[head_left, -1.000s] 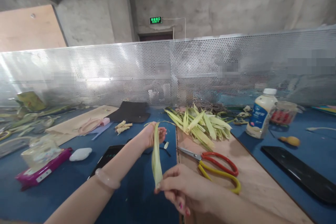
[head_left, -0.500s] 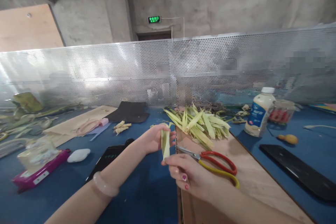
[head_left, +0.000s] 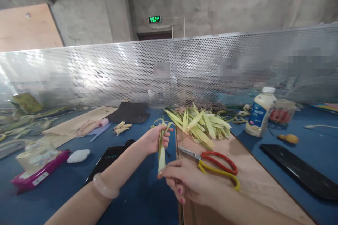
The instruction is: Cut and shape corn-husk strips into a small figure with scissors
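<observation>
A pale green strip of corn husk (head_left: 162, 156) stretches between my two hands above the blue table. My left hand (head_left: 156, 139), a pale bangle on its wrist, holds the upper end, where thin split tips stick out past the fingers. Lower down, my right hand (head_left: 182, 179) pinches the other end between thumb and fingertips. Scissors (head_left: 221, 165) with one red and one yellow handle lie on the cardboard (head_left: 250, 168), just beyond my right hand. Behind them is a heap of loose husks (head_left: 203, 124).
A white-capped bottle (head_left: 260, 112), a small gourd (head_left: 287, 139) and a black phone (head_left: 298, 170) are on the right. Leftward lie a dark device (head_left: 108, 160), a white case (head_left: 78, 156) and a purple packet (head_left: 43, 172). A perforated metal panel (head_left: 118, 74) borders the table's far side.
My right hand has moved down and slightly left, toward me, with its end of the husk. More of the strip shows between the hands, and its split tips now stand above my left hand.
</observation>
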{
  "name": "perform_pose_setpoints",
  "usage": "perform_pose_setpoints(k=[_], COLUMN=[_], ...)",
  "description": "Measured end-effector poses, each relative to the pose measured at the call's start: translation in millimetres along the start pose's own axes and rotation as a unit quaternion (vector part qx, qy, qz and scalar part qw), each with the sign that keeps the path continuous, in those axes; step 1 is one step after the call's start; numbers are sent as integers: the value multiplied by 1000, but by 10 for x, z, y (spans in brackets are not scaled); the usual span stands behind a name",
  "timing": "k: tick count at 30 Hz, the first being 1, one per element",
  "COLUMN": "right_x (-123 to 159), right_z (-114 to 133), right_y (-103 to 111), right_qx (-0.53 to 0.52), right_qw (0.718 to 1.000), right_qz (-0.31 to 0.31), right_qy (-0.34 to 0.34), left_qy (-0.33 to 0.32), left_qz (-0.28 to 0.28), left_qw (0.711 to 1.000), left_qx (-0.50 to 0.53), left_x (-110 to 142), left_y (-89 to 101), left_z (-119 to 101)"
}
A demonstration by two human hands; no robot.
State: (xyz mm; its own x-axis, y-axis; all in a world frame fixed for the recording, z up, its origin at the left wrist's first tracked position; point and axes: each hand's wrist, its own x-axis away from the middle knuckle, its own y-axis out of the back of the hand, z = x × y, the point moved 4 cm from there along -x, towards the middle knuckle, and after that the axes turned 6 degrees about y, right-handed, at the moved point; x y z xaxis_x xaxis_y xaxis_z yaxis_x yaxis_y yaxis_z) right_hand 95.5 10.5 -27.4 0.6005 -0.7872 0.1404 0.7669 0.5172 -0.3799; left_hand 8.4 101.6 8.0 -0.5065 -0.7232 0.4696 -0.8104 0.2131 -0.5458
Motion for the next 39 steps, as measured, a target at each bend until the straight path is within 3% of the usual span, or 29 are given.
perform_pose_setpoints(k=[5,12,25,29,33,36,39], right_x=[4,-8,6,0,-27,-38,-38], right_z=[-31,-87,-62,-74,-92,-85,-56], right_y=[-6,-20,-20,-28,-29,-2,55], right_qx=[35,50,67,67,79,155,292], right_qw=[999,998,997,997,997,986,950], right_qz=[2,17,-2,-1,-13,-58,-112], right_qy=[-18,-24,-26,-23,5,14,12], left_qy=[32,67,31,-6,-87,-146,-196], left_qz=[-3,35,60,75,99,125,139], left_qw=[999,996,997,997,991,981,969], left_qx=[37,57,23,8,-8,-27,-50], left_x=[-17,6,-12,5,67,175,317], left_y=[28,8,10,-16,-59,-137,-245], left_z=[4,37,0,-39,-113,-158,-178])
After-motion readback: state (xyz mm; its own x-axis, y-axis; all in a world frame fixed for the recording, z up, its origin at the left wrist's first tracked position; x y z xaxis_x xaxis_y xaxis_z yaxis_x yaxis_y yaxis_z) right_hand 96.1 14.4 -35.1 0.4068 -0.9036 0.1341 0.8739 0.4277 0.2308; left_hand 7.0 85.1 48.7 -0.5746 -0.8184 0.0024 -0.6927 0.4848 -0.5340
